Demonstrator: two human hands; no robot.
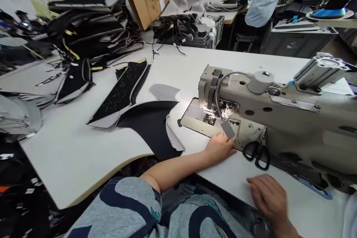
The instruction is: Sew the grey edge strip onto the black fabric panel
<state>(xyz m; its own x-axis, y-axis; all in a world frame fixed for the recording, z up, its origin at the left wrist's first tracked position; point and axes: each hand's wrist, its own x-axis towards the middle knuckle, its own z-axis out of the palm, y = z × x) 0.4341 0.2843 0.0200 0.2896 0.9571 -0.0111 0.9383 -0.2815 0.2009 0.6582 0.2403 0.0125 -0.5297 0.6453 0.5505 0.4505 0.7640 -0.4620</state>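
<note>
Pinching a grey strip [227, 128], left hand [220, 148] angles it up-left toward the needle.

White counter [83, 148] fills the view, its near edge curving in toward the person. The sewing machine [279, 119] sits on it, and everything else is placed from there. Black scissors [256, 153] lie right against the machine's front. A small grey piece [226, 128] rests on the machine bed, just by the needle. To the machine's left, a large black fabric panel [150, 126] hangs over the counter edge. Further left lies a long black stitched panel [122, 93], and a grey cut piece [164, 92] sits between that panel and the machine. Far left and back, a heap of black pieces [83, 37] is piled up. Behind the machine, bare white surface.
</note>
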